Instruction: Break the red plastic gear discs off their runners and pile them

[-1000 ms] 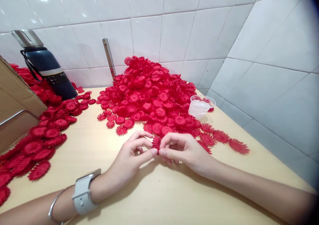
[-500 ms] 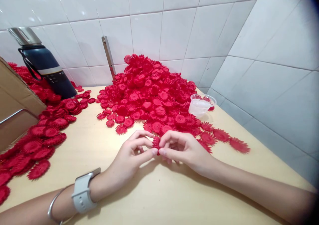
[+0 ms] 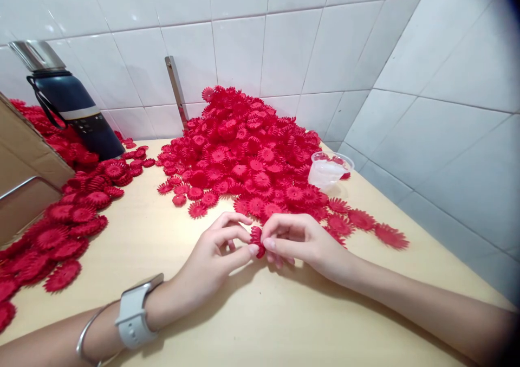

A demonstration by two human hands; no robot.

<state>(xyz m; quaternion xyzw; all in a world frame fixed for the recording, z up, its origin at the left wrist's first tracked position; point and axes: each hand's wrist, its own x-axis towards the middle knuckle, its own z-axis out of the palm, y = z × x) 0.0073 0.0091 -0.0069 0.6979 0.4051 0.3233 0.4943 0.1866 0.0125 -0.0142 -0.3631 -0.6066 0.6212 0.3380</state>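
A small red flower-shaped piece [image 3: 257, 240] with a fringed edge is held between my two hands, just above the table. My left hand [image 3: 221, 245] grips its left side between thumb and fingers. From the other side, my right hand [image 3: 298, 239] pinches it with thumb and forefinger, which cover its right part. Right behind my fingers rises a big heap of similar red fringed pieces [image 3: 244, 145]. A watch with a pale strap [image 3: 134, 318] and a metal bangle [image 3: 83, 337] are on my left wrist.
A clear plastic cup [image 3: 325, 172] stands at the heap's right edge. To the left are more red pieces [image 3: 57, 237], a dark blue flask [image 3: 81, 107] and a cardboard box [image 3: 32, 161]. A metal strip [image 3: 175, 88] leans on the tiled wall [image 3: 292, 47].
The red piece between my fingers has turned slightly and shows more of its fringe. My right thumb has shifted a little to the right. The heap looks unchanged.
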